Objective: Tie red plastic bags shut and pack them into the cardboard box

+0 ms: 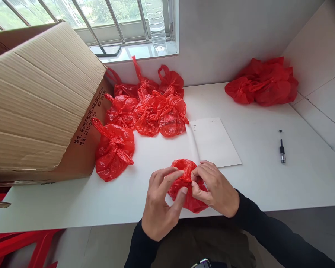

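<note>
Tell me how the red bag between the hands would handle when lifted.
The red bag is probably floppy: its thin plastic bunches where the right hand pinches it. The film's sheen suggests it may be slippery. What it holds is hidden, so weight is hard to judge.

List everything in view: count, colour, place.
box: 1, brown, left
tied bags: 7, red, near box
handled bag: 1, red, front centre
bag heap: 1, red, far right
paper: 1, white, centre
pen: 1, black, right
table: 1, white, centre
bottle: 1, clear, windowsill
flat device: 1, dark, windowsill
bars: several, grey, window
furniture: count unclear, red, lower left
gadget: 1, dark, bottom
sleeves: 2, black, bottom
left hand: 1, bare, by handled bag
right hand: 1, bare, pinching it
</note>
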A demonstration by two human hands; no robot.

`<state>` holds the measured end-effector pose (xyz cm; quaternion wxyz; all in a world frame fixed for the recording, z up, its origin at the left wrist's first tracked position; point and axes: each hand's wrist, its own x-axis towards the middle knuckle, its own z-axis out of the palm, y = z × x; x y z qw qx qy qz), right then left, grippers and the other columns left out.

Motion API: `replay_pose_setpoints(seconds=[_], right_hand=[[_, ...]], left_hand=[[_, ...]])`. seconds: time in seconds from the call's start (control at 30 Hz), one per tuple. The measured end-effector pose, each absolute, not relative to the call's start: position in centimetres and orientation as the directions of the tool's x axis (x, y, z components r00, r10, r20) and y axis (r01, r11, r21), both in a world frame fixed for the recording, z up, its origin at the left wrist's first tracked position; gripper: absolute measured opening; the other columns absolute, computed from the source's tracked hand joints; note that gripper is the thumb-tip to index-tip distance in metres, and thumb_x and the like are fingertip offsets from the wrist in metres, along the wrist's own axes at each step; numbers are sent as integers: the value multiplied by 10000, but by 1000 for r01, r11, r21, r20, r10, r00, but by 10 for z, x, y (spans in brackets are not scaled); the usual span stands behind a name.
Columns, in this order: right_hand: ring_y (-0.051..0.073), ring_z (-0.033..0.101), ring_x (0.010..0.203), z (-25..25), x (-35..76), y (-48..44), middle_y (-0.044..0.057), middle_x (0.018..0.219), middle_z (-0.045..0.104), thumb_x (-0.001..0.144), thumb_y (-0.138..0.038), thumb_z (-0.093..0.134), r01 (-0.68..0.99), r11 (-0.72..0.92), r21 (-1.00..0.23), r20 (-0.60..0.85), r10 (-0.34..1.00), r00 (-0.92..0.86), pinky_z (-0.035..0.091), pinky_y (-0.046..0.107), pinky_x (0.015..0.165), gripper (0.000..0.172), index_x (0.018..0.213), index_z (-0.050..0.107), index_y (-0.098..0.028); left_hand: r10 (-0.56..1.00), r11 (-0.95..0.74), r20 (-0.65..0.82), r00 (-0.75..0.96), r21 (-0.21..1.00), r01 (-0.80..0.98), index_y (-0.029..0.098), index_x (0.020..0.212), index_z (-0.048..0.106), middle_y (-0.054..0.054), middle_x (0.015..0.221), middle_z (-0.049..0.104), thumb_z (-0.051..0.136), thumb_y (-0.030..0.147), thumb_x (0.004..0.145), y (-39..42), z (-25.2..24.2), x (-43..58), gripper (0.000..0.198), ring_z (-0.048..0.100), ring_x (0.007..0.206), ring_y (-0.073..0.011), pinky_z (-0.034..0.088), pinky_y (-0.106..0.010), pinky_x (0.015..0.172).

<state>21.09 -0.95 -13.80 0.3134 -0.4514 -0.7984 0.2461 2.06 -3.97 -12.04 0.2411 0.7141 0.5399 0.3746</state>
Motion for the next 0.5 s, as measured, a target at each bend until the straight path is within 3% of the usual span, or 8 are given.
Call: replay_pose_setpoints(seconds=[0.07, 0.13, 0.3, 0.5], right_hand=[[148, 462, 691, -139, 210, -10, -39, 726, 494, 781, -119, 511, 569, 467, -677, 281, 878, -387, 388, 460, 1021, 138, 803, 433, -231], [154, 452, 687, -139, 210, -10, -35, 719, 490, 769, -114, 507, 572, 458, -681, 284, 884, -371, 398, 469, 1001, 146, 798, 428, -233], [160, 480, 706, -131, 211, -10, -28, 726, 526, 795, -112, 511, 554, 432, -712, 270, 896, -352, 443, 412, 871, 140, 815, 441, -232], [171, 548, 809, -125, 208, -11, -10, 859, 608, 929, -184, 508, 483, 470, -738, 263, 861, -436, 345, 485, 1042, 62, 953, 504, -241]], left_hand=[[943, -327, 283, 172, 711, 622, 258, 1063, 664, -44, 1096, 646, 669, 197, 881, -39, -121, 21, 193, 564, 1077, -223, 494, -395, 914], [953, -299, 270, 138, 751, 588, 249, 980, 673, -28, 1001, 660, 659, 182, 890, -39, -123, 21, 113, 587, 1004, -201, 507, -366, 866], [976, -208, 214, 37, 875, 437, 264, 1000, 702, -20, 1026, 671, 638, 176, 912, -42, -127, 23, 140, 629, 991, -175, 530, -322, 837], [973, -217, 231, 13, 890, 402, 269, 1004, 713, -13, 1034, 667, 648, 177, 908, -45, -126, 25, 149, 632, 998, -167, 520, -311, 853]])
